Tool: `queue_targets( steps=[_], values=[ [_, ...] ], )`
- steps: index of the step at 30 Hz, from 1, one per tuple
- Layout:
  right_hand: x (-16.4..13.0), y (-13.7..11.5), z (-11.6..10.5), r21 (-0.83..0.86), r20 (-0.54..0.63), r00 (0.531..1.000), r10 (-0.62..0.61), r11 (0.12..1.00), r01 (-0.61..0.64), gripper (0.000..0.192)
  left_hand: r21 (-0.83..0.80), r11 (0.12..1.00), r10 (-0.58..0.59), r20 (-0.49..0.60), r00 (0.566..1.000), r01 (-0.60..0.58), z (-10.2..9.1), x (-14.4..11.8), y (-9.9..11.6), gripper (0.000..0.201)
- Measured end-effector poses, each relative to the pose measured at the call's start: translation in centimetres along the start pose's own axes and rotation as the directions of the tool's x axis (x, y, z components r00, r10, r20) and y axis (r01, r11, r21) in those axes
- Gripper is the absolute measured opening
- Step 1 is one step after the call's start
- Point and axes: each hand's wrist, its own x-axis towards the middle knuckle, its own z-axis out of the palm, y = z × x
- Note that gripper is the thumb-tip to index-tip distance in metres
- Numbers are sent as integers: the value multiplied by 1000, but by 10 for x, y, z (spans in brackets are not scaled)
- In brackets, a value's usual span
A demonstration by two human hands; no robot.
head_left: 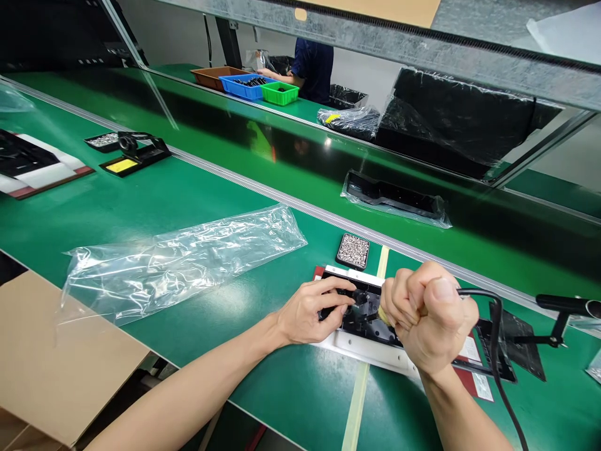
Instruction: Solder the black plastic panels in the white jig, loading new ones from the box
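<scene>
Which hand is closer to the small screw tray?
Left. The left hand rests on the black part just below the screw tray. The right hand, fisted around a corded tool, sits further off, below and to the tray's right.
</scene>
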Motion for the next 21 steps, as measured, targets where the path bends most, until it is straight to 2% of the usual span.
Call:
queue_targets(
  steps=[21],
  values=[
    [0,0,0,-36,-6,1000,3,999,-3,46,-3,1000,12,-1,1000,-12,-1,1,0,23]
  ],
)
